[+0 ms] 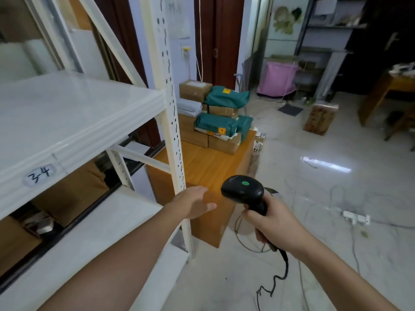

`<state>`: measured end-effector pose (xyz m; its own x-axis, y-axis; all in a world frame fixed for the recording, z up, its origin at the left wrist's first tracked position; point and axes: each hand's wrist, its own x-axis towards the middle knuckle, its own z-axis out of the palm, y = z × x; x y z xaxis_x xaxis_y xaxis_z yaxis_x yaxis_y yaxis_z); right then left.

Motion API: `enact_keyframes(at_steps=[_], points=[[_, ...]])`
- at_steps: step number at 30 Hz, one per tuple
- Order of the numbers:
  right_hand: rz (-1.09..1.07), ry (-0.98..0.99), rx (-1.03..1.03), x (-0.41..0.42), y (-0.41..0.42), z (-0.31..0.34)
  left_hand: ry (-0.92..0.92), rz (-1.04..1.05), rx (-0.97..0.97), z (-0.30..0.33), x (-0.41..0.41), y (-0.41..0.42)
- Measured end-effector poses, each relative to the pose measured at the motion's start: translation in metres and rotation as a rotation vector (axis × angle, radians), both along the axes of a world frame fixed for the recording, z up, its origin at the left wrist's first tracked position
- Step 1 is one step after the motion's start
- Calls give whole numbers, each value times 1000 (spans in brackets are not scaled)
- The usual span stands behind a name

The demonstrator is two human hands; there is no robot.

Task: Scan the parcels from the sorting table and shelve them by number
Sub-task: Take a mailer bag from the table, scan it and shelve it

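Several parcels [215,115] sit stacked at the far edge of the wooden sorting table [208,167], its near half bare. Right hand [271,223] grips a black scanner [243,191]; left hand [194,203] hovers spread, empty, beside the white shelf [74,117] post. Open floor [314,187] lies rightward.

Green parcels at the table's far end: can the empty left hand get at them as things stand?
Probably not yet. The left hand hovers open at the table's near edge; the green parcels are stacked at the far end. Nothing blocks the way.
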<state>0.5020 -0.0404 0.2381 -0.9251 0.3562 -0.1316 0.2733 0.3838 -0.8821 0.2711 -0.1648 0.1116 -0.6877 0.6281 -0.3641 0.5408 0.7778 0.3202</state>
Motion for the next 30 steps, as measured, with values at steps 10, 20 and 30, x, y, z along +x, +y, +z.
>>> enact_keyframes(at_steps=[10,20,30], points=[[-67,-6,27,-102,107,-11,40,-193,-55,-14,-109,130],[-86,-34,-58,-193,238,-27,62,-193,-56,-27,-199,267],[99,-72,-52,-306,364,-27,-34,173,122,-37,-275,339]])
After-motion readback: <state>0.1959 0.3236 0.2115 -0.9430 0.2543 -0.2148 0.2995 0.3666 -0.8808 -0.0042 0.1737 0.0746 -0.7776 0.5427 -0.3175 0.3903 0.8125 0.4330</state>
